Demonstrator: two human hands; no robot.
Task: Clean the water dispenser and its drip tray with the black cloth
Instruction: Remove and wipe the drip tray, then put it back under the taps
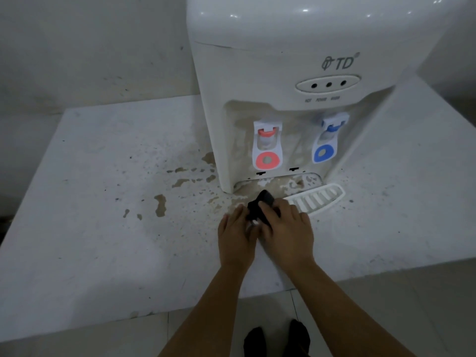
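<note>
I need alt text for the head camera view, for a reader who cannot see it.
Both hands, left hand and right hand, hold a black cloth on a stained white counter before a white water dispenser. A slotted drip tray lies beside them, below the red tap and blue tap.

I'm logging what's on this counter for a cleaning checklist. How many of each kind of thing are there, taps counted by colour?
Water dispenser: 1
Red tap: 1
Blue tap: 1
Drip tray grille: 1
Black cloth: 1
Total: 5
</note>
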